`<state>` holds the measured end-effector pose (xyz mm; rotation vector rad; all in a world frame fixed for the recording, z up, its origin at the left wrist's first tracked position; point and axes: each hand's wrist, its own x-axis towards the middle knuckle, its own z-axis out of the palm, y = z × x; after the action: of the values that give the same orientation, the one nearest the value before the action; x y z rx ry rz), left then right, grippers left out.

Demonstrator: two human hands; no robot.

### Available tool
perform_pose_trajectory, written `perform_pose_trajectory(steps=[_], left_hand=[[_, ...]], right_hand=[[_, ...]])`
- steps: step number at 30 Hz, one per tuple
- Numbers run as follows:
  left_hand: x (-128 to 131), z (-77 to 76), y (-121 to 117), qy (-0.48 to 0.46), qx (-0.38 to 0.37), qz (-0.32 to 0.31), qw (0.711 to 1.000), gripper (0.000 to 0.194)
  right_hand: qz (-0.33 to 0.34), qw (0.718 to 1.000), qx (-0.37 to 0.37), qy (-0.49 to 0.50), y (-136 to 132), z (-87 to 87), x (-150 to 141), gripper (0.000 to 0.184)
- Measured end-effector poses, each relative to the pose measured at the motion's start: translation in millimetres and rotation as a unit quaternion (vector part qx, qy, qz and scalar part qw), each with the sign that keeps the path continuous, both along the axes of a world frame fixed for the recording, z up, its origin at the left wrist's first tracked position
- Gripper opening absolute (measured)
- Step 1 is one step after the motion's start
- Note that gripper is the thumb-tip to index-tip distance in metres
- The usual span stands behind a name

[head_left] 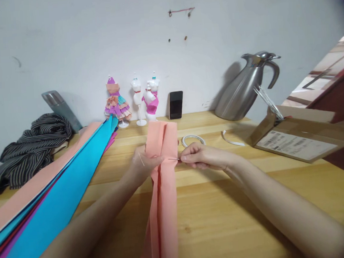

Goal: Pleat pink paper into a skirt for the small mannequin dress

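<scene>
A long folded strip of peach crepe paper [168, 193] runs from the front edge of the view up to mid-table. It is pinched narrower partway along. My left hand [143, 163] is closed on it from the left, with the thumb lying across the front at the narrowed part. From the right, my right hand [200, 156] pinches the end of a thin wire [173, 158], which lies across the paper at the narrowing. A fine white strand [141, 159] shows against the back of my left hand; whether it joins the wire is hidden.
Folded coloured paper sheets [73, 196] lie at left beside a striped cloth [33, 146]. A paper-dressed mannequin [117, 103], bare mannequins, a phone [176, 105] and a steel jug [240, 90] stand along the wall. A tape roll [186, 140] and a cardboard box [298, 139] are right.
</scene>
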<state>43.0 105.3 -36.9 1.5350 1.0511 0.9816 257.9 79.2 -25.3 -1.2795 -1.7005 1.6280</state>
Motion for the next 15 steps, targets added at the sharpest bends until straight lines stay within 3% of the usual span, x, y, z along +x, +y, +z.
perform_pose_trajectory(steps=[11,15], left_hand=[[0.2,0.2,-1.0,-0.008,0.004,-0.010,1.000,0.017],[-0.2,-0.5,-0.3,0.001,-0.009,-0.013,1.000,0.024]], right_hand=[[-0.003,1.000,-0.016,0.020,1.0,-3.6,1.2,0.049],[-0.002,1.000,-0.021,0.022,1.1,-4.1,1.2,0.049]])
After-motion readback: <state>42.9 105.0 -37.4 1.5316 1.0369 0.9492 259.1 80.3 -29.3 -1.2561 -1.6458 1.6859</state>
